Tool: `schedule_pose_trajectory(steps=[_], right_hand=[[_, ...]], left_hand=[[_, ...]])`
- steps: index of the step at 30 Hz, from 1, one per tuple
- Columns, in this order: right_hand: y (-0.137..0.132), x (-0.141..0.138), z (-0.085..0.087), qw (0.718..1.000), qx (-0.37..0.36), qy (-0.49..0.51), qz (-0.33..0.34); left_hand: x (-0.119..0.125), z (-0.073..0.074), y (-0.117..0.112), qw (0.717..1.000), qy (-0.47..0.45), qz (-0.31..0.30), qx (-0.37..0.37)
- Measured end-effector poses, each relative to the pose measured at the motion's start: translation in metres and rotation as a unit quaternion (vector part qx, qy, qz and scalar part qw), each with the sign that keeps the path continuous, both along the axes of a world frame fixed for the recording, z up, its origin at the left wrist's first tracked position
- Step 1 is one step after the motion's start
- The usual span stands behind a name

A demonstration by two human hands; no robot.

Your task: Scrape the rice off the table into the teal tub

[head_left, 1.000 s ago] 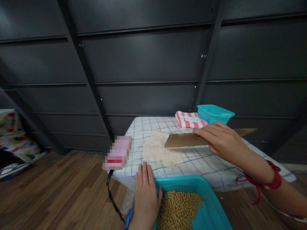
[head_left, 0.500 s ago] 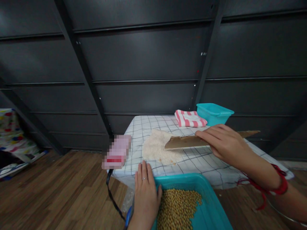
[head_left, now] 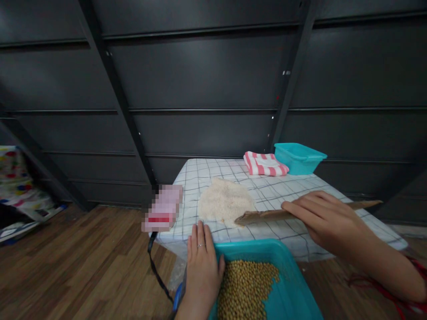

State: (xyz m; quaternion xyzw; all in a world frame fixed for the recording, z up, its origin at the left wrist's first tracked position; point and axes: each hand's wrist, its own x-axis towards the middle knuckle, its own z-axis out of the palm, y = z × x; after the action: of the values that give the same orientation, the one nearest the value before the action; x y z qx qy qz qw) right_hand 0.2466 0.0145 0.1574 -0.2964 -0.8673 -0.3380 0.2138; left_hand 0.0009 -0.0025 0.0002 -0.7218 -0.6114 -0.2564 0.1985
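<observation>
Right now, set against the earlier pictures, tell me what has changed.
The right hand has drawn the cardboard toward the person, to the near edge of the pale pile. No hold was taken or released. The left hand stays at the bean tub.

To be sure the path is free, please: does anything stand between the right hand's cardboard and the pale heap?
Nothing visible does: the cardboard in the right hand reaches the near right edge of the pale heap. The striped cloth and teal bin sit farther back.
</observation>
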Motion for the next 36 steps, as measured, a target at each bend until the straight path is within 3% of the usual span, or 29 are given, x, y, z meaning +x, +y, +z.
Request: schedule_pose_trajectory(steps=[21,36], right_hand=[[-0.015,0.000,0.006,1.000,-0.001,-0.023,-0.021],[-0.029,0.007,0.005,1.000,-0.025,-0.002,-0.001]], left_hand=[[0.001,0.005,-0.001,1.000,0.011,0.006,-0.006],[0.001,0.008,-0.002,1.000,0.026,-0.001,0.000]])
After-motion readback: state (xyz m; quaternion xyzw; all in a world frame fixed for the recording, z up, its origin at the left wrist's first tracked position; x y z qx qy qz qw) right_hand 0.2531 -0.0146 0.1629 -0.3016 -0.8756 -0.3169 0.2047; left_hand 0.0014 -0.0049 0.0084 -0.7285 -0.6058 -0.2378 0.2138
